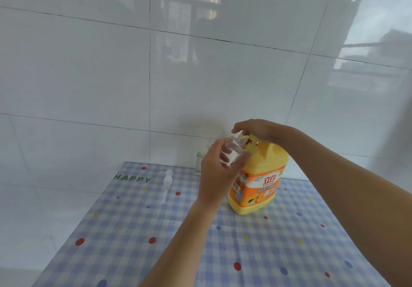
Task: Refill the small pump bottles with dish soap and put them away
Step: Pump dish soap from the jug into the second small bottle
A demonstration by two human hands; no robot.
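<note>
A person is working at a counter (245,253) covered in a blue checked cloth with coloured dots, and one large yellow dish soap jug (258,186) is standing upright on it near the white tiled wall (89,75).

Both bare forearms are reaching forward from the bottom of the view toward the jug. The left hand (219,170) is raised just left of the jug's neck, wrist bent and back of the hand facing the camera. Its fingers are wrapping around a small clear bottle (231,150) and tilting its mouth up against the jug's yellow spout. The right hand (260,130) is lying palm down on top of the jug's pump. Its fingers are draping over the pump toward the left, and whether they are curling round it or only pressing is not clear.

There are two small clear bottles. One is in the left hand, and a second clear bottle (198,164) is standing upright on the counter behind and to the left of the jug, beside the wall. One loose white pump head (166,181) is lying on the counter well to the left of the jug.
</note>
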